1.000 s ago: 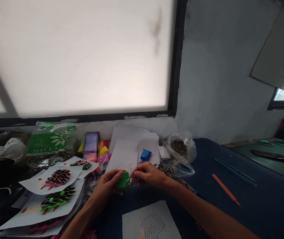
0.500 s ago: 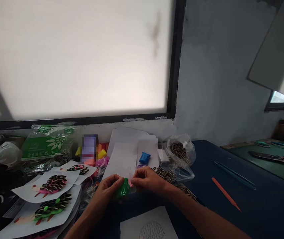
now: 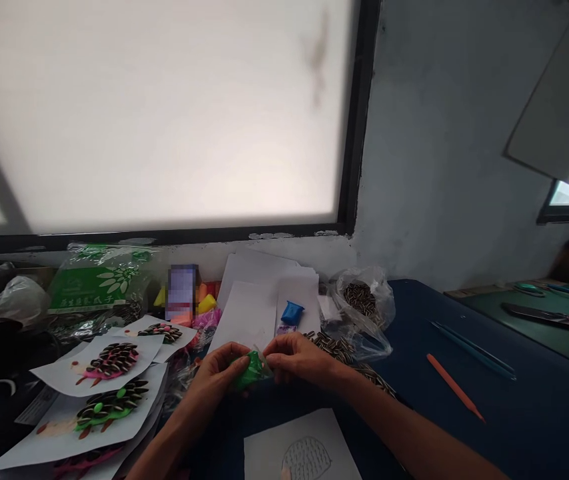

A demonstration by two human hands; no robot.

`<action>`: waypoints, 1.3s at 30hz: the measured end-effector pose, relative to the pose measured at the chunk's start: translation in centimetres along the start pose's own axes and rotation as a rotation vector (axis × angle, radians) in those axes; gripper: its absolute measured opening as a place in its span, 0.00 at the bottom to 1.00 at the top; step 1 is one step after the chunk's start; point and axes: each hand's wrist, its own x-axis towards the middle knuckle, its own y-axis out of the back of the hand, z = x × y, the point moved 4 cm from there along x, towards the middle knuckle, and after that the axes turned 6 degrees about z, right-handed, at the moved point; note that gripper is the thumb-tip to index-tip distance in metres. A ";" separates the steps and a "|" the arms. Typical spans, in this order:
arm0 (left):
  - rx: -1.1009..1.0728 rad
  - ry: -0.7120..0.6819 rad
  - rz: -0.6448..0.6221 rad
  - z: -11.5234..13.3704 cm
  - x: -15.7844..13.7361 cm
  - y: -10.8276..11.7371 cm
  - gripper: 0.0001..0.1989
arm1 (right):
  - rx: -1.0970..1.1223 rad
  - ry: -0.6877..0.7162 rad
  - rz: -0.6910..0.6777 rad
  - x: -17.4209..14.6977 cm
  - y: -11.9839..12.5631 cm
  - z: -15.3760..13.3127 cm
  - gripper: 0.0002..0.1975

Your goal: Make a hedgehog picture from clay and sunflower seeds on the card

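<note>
A green packet of what looks like modelling clay, in a shiny clear wrapper, is between my two hands above the blue table. My left hand is closed around its left side, thumb on top. With thumb and forefinger, my right hand pinches the wrapper's right edge. Below them lies a sheet of paper with a pencil drawing of a rounded, spiky-backed shape. Beyond my hands, a blue packet rests on white paper sheets.
Left lies a pile of paper pictures with sunflower seeds stuck on coloured clay. Loose seeds and a clear bag of seeds are beyond my right hand. An orange clay tool and teal tweezers lie right.
My right fingers have shifted slightly along the wrapper's edge, and the pink bit by them is less visible. The camera view has moved a little. Both hands still grip the green packet.
</note>
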 end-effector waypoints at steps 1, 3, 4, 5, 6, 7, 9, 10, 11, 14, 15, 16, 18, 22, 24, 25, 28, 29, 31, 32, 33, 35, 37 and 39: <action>-0.001 -0.003 0.004 0.0 0.0 0.0 0.21 | -0.005 -0.001 0.004 0.0 0.0 0.0 0.04; -0.002 -0.005 0.009 0.0 0.1 0.1 0.21 | -0.015 -0.001 0.012 0.1 0.1 0.0 0.05; 0.001 -0.004 0.009 -0.1 0.1 0.1 0.21 | -0.020 -0.001 0.014 0.1 0.1 0.0 0.06; 0.008 -0.002 0.009 -0.1 0.1 0.1 0.21 | -0.024 -0.002 0.015 0.1 0.1 0.0 0.07; 0.017 0.000 0.009 -0.2 0.1 0.1 0.22 | -0.028 -0.003 0.015 0.1 0.1 0.0 0.08; 0.026 0.001 0.011 -0.2 0.1 0.1 0.22 | -0.030 -0.005 0.014 0.1 0.1 0.0 0.08; 0.038 0.004 0.017 -0.2 0.1 0.1 0.22 | -0.031 -0.003 0.014 0.0 0.1 0.0 0.09; 0.039 0.004 0.019 -0.2 0.0 0.0 0.22 | -0.029 0.002 0.015 0.0 0.0 0.0 0.09; 0.037 0.004 0.022 -0.1 0.0 0.0 0.22 | -0.027 0.006 0.015 -0.1 0.0 -0.1 0.09; 0.033 0.012 0.027 0.1 -0.1 -0.2 0.23 | -0.023 0.018 0.018 -0.1 0.0 -0.1 0.07; 0.032 0.009 0.027 0.2 -0.2 -0.2 0.22 | -0.023 0.017 0.015 -0.1 0.0 -0.1 0.06; 0.031 0.006 0.024 0.3 -0.2 -0.3 0.22 | -0.025 0.016 0.009 0.0 0.0 -0.1 0.06; 0.035 -0.007 0.016 0.4 -0.2 -0.4 0.22 | -0.032 0.013 -0.003 0.0 -0.1 0.0 0.06; 0.076 -0.019 0.030 0.3 -0.1 -0.3 0.23 | -0.058 0.013 0.003 0.1 -0.2 0.1 0.05; 0.087 -0.020 0.027 0.1 0.1 -0.2 0.22 | -0.079 0.018 0.011 0.0 -0.3 0.1 0.04; 0.086 -0.021 0.023 -0.1 0.2 -0.1 0.22 | -0.091 0.022 0.013 0.0 -0.3 0.0 0.04; 0.078 -0.019 0.021 -0.2 0.3 0.1 0.22 | -0.133 0.043 0.018 -0.2 -0.4 -0.3 0.04; 0.074 -0.016 0.025 -0.2 0.3 0.1 0.23 | -0.147 0.053 0.024 -0.2 -0.4 -0.3 0.04; 0.070 0.001 0.035 -0.1 0.2 0.1 0.25 | -0.176 0.077 0.045 -0.3 -0.4 -0.4 0.02; 0.065 0.013 0.040 0.0 0.0 0.0 0.26 | -0.191 0.090 0.057 -0.4 -0.4 -0.4 0.01; 0.059 0.023 0.047 0.2 -0.1 -0.2 0.27 | -0.204 0.100 0.067 -0.4 -0.4 -0.3 0.00; 0.046 0.025 0.056 0.5 -0.3 -0.4 0.25 | -0.220 0.111 0.067 -0.3 -0.5 -0.3 0.04; 0.045 0.012 0.055 0.8 -0.4 -0.6 0.24 | -0.226 0.106 0.046 -0.3 -0.6 -0.2 0.07; 0.063 0.007 0.059 0.9 -0.4 -0.7 0.24 | -0.232 0.098 0.018 -0.3 -0.7 -0.2 0.08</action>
